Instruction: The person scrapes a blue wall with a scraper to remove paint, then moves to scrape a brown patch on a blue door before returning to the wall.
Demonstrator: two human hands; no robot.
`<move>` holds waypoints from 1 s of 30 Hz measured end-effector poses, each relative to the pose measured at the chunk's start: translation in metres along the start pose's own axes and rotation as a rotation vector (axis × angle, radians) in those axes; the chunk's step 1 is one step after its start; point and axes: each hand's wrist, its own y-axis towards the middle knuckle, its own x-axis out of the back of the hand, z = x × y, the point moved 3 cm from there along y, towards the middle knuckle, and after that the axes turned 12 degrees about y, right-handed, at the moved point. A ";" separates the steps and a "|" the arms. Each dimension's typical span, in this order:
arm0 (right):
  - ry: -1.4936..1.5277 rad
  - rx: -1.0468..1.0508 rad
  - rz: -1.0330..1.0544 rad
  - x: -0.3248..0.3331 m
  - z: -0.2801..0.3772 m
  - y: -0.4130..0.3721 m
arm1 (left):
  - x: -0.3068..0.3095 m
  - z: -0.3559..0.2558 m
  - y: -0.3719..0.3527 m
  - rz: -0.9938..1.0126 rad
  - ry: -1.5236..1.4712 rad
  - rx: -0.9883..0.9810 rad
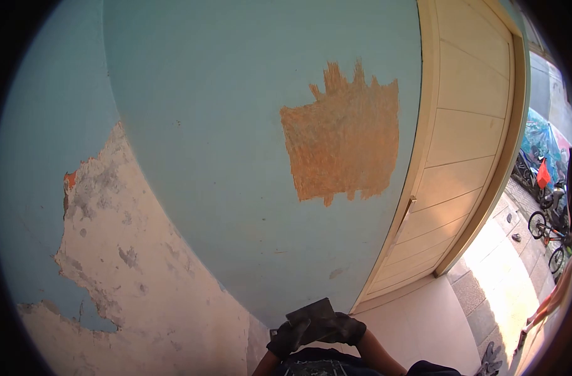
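Both my hands are in dark gloves, close together at the bottom centre, in front of my body. Between them is a flat dark rectangular object (312, 311), tilted up. My left hand (288, 336) is closed round its left side, with the thumb over it. My right hand (347, 328) is closed at its right side. Beyond them stands a blue-green wall (223, 125) with a rough orange-brown patch (345, 141) on it, its edges streaky.
Peeled pale plaster (154, 250) covers the lower left wall. A cream panelled door (461, 150) stands at the right. Outside are bicycles (549, 235), a red object (543, 174), and part of a person's leg (549, 304). A dark glove (490, 360) lies at the lower right.
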 end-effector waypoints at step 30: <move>1.275 -0.610 -0.349 -0.052 -0.003 0.014 | 0.022 0.025 -0.028 -0.370 0.727 -0.319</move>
